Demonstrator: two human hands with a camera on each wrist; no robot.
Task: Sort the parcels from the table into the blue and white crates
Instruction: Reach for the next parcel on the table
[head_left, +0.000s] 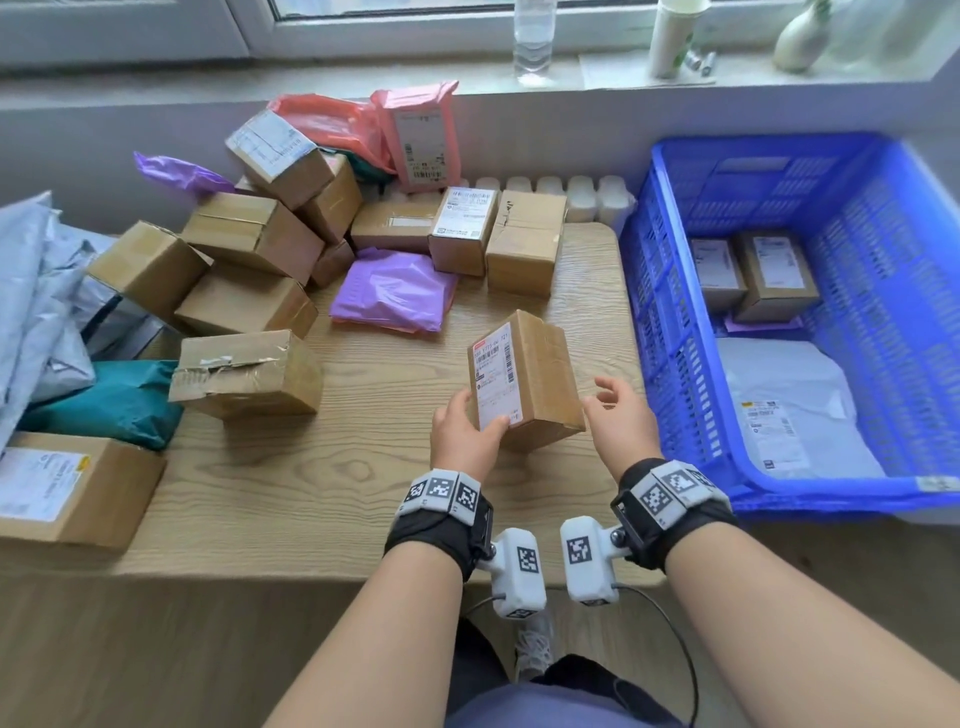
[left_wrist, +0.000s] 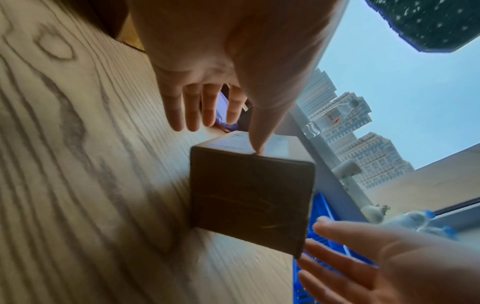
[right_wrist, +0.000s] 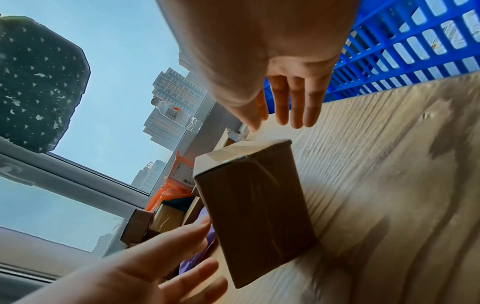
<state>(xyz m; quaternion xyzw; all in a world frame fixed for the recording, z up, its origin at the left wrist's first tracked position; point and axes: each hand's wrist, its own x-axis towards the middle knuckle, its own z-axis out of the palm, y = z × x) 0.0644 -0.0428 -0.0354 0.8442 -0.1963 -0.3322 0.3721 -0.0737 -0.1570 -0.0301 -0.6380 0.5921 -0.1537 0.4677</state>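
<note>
table: wood top, parcel pile on its far-left part, near-right part bare.
blue crate: just right of the table, my right side; already holds two small boxes and a white mailer. White crate not in view.
box: brown carton, label face up-left, tilted, near edge on the table, between my two hands. Long axis runs away from me, leaning up.
left hand: thumb on the label edge, fingers straight along the box's left side; props it, no real wrap.
right hand: fingers spread and relaxed, just beside the box's right face, holding nothing; contact unclear.
next move: right hand is nearer the blue crate, so I'd close it on the right face and carry the box right.
</note>
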